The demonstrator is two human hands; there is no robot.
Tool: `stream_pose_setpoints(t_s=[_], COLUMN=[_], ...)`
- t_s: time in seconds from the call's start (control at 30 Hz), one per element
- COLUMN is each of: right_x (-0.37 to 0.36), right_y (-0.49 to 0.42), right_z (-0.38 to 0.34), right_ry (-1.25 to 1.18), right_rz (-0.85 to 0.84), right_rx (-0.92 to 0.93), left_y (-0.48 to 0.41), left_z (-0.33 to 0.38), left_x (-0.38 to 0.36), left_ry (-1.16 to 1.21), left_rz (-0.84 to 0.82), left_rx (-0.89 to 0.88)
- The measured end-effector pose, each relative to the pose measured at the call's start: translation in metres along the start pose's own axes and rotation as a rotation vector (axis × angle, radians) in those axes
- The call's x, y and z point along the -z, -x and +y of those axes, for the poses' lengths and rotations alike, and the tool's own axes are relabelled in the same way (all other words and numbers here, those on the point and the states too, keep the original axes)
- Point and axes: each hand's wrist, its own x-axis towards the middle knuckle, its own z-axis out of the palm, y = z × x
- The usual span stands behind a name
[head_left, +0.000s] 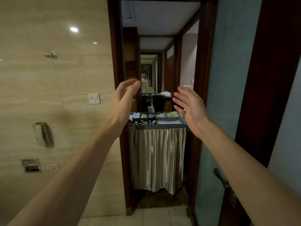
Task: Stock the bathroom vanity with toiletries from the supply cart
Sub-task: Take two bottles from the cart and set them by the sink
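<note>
- Beige-tiled bathroom wall [65, 75] on the left, dark wood doorway frame [116, 62] ahead, pale floor tiles below.
- Left hand [123, 101]: raised, fingers [130, 83] loosely spread, holding nothing.
- Right hand [190, 108]: raised, palm turned inward, fingers [182, 92] straight and apart, also holding nothing.
- Grey supply cart with pleated cream satin curtain [158, 157] fills the doorway, ahead of and below both hands, not touched.
- Cart top runs left-right across the opening; small dark-and-white toiletry bottles [144, 122] lie in the front-left tray, pale green paper packets [164, 115] in the tray to their right.
- Judgement: left hand is nearer the bottles, right nearer the packets; the reach goes forward and down.
- Vanity not in view.
- Mirror [148, 74] beyond the cart.
</note>
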Motion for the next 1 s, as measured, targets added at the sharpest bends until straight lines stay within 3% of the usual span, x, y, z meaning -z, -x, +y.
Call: stream_pose_setpoints(t_s=[0.33,1.0], right_x=[0.01,0.051], right_y=[-0.079,-0.404], right_z=[0.063,0.23], right_ry=[0.048,0.123], right_rz=[-0.006,-0.033], right_rx=[-0.076,-0.187], left_y=[-0.06,-0.313], left_z=[-0.085,-0.316], left_x=[-0.014,-0.075], left_ry=[-0.045,-0.147], left_rz=[0.007,0.051], left_rx=[0.09,0.184])
